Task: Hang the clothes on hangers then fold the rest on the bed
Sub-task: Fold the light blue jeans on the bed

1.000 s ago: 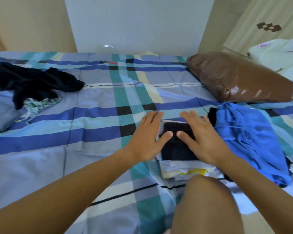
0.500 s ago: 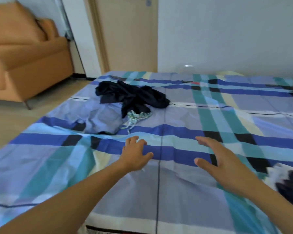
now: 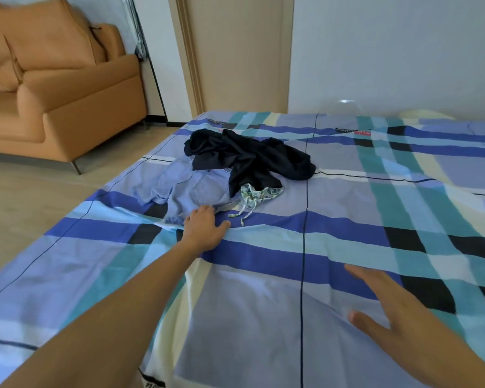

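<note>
Clothes (image 3: 235,175) left to fold lie heaped at eleven o'clock on the bed (image 3: 263,317): a black garment (image 3: 263,158) over pale denim shorts (image 3: 196,189) and a floral piece (image 3: 261,193). The left hand (image 3: 205,228), spread and holding nothing, touches the shorts' hem; the right hand (image 3: 389,303) hovers wide at five o'clock. A red label (image 3: 357,132) on the bed is unreadable.

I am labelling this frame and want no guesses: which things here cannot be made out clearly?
All in the head view:
- The floral garment lies mostly under the dark garment; its type is unclear.
- The denim shorts have their far part covered by the same dark garment.
- The left hand: unclear whether its fingertips touch the denim shorts.
- The right hand is motion-blurred.
- The sofa is cut off by the left edge.
</note>
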